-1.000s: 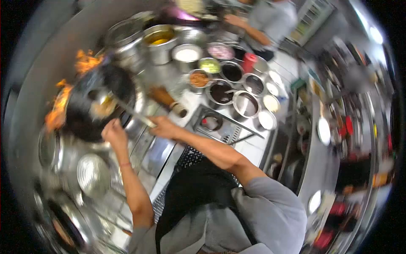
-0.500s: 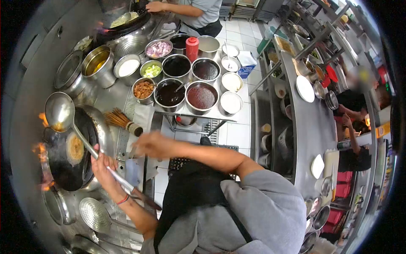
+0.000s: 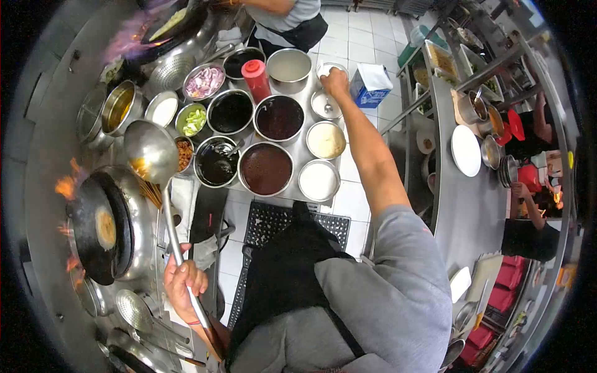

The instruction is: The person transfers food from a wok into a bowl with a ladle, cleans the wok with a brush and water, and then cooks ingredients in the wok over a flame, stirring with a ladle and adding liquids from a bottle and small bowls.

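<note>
My left hand [image 3: 185, 285] is wrapped round the long handle of a ladle [image 3: 151, 152], whose bowl hangs above the near edge of the pots with some oil-like liquid in it. A black wok [image 3: 93, 224] with a browned round piece of food [image 3: 105, 228] stands over flames at the left. My right hand [image 3: 336, 82] reaches over a small bowl of white contents [image 3: 326, 67] at the table's far right corner. Its fingers are closed and point down; what they hold is hidden. A bowl with a spoon [image 3: 324, 104] sits just nearer.
Metal pots of dark sauce [image 3: 280, 118], a red squeeze bottle [image 3: 255, 79] and a blue and white carton [image 3: 371, 86] stand ahead. A co-worker [image 3: 286, 22] is beside another flaming wok [image 3: 171, 28]. Shelving and a steel counter [image 3: 469, 211] line the right.
My right hand has moved from near the wok to the far right bowl. My left hand and the ladle have shifted right, away from the wok. Flames at the far wok have grown.
</note>
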A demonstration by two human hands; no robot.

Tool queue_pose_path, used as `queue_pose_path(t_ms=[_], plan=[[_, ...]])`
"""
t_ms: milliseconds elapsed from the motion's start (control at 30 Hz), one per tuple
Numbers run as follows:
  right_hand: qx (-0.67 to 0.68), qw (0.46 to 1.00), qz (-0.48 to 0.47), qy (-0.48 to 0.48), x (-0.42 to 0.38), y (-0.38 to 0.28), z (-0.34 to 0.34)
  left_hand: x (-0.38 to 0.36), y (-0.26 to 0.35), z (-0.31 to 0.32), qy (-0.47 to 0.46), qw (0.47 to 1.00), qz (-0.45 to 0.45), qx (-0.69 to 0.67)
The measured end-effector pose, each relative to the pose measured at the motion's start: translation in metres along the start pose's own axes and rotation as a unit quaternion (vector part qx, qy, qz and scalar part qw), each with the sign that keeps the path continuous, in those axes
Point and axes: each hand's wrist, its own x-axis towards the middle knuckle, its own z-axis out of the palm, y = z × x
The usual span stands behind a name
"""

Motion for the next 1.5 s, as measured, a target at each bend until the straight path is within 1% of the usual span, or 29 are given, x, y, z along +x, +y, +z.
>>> queue_pose_path(t_ms=[67,100,167,200,233,300,367,400,500,533,567,633,667,700,767,800,833,900,1033,1100,1133,1200,1233,1300,1367,1433,1467,1500], plan=[[0.014,0.997,0.004,-0.073,0.015,0.014,0.014,0.004,-0.009,0.018,0.000,1.000,-0.023,0.014],[0.013,0.997,0.006,-0.082,0.013,0.018,0.010,0.006,-0.013,0.025,-0.010,0.999,-0.038,0.026],[0.109,0.988,-0.009,-0.110,0.006,0.016,-0.015,0.007,-0.017,0.035,-0.003,0.997,-0.064,0.031],[0.120,0.989,-0.059,-0.067,0.003,0.025,-0.018,0.009,-0.020,0.036,-0.012,0.996,-0.080,0.030],[0.120,0.989,-0.053,-0.068,-0.008,0.025,-0.034,0.011,-0.023,0.036,-0.022,0.995,-0.096,0.030],[0.146,0.982,-0.118,-0.024,-0.032,0.023,-0.074,0.015,-0.026,0.039,-0.026,0.993,-0.111,0.036],[0.137,0.981,-0.130,-0.033,-0.055,0.029,-0.101,0.018,-0.026,0.044,-0.010,0.988,-0.145,0.049],[0.129,0.980,-0.144,-0.040,-0.068,0.033,-0.111,0.022,-0.027,0.044,-0.024,0.987,-0.149,0.051],[0.201,0.963,-0.151,-0.092,-0.109,0.032,-0.136,0.033,-0.032,0.045,-0.054,0.984,-0.144,0.089],[0.219,0.953,-0.203,-0.043,-0.117,0.036,-0.134,0.037,-0.032,0.046,-0.067,0.983,-0.142,0.099],[0.217,0.954,-0.201,-0.041,-0.127,0.036,-0.140,0.041,-0.033,0.048,-0.070,0.982,-0.143,0.099],[0.249,0.955,-0.159,0.014,-0.150,0.027,-0.158,0.046,-0.032,0.054,-0.081,0.980,-0.156,0.097],[0.276,0.954,-0.120,-0.009,-0.158,0.037,-0.153,0.048,-0.031,0.056,-0.082,0.979,-0.158,0.096],[0.274,0.954,-0.119,-0.008,-0.166,0.040,-0.149,0.051,-0.031,0.059,-0.083,0.977,-0.171,0.093],[0.366,0.930,-0.027,-0.025,-0.178,0.045,-0.140,0.054,-0.033,0.061,-0.088,0.975,-0.183,0.089],[0.383,0.923,-0.021,-0.027,-0.181,0.054,-0.126,0.055,-0.035,0.060,-0.095,0.974,-0.185,0.089],[0.402,0.915,0.012,-0.036,-0.186,0.055,-0.122,0.058,-0.036,0.060,-0.101,0.973,-0.185,0.091],[0.370,0.928,0.020,-0.031,-0.190,0.065,-0.107,0.060,-0.037,0.058,-0.110,0.972,-0.187,0.089],[0.338,0.940,0.032,-0.031,-0.191,0.061,-0.116,0.062,-0.035,0.057,-0.114,0.970,-0.195,0.091],[0.350,0.934,-0.012,-0.068,-0.188,0.064,-0.113,0.063,-0.037,0.055,-0.118,0.970,-0.192,0.095],[0.350,0.934,-0.012,-0.067,-0.188,0.065,-0.111,0.064,-0.038,0.054,-0.122,0.970,-0.187,0.097],[0.420,0.904,0.039,-0.065,-0.185,0.066,-0.106,0.063,-0.040,0.052,-0.118,0.969,-0.190,0.102],[0.420,0.904,0.036,-0.067,-0.184,0.069,-0.102,0.063,-0.041,0.052,-0.113,0.969,-0.192,0.108],[0.503,0.858,0.072,-0.071,-0.184,0.078,-0.099,0.062,-0.041,0.051,-0.114,0.968,-0.196,0.109],[0.514,0.850,0.078,-0.077,-0.183,0.081,-0.101,0.061,-0.043,0.052,-0.116,0.966,-0.201,0.111],[0.544,0.827,0.122,-0.073,-0.180,0.083,-0.105,0.064,-0.046,0.056,-0.112,0.967,-0.202,0.106],[0.567,0.811,0.121,-0.074,-0.178,0.085,-0.109,0.067,-0.049,0.057,-0.111,0.968,-0.200,0.104],[0.567,0.812,0.119,-0.075,-0.175,0.086,-0.114,0.071,-0.052,0.057,-0.116,0.964,-0.209,0.117]])
